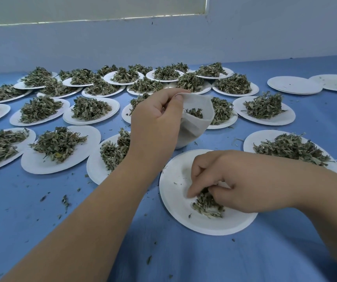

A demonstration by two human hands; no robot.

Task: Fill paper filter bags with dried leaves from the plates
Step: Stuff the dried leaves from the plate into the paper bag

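Nearest, we note the right hand [224, 180] down on the almost bare plate [175, 216], fingers curled round a small clump of leaves [208, 207] that lies on it. Just behind that plate, the left hand [155, 119] pinches the rim of the bag [194, 128] between thumb and fingers, holding its mouth open, with a few leaves showing inside. Farther back on the blue table [41, 231] we log rows of heaped plates [91, 110], and at far right a stack of empty plates [294, 84].
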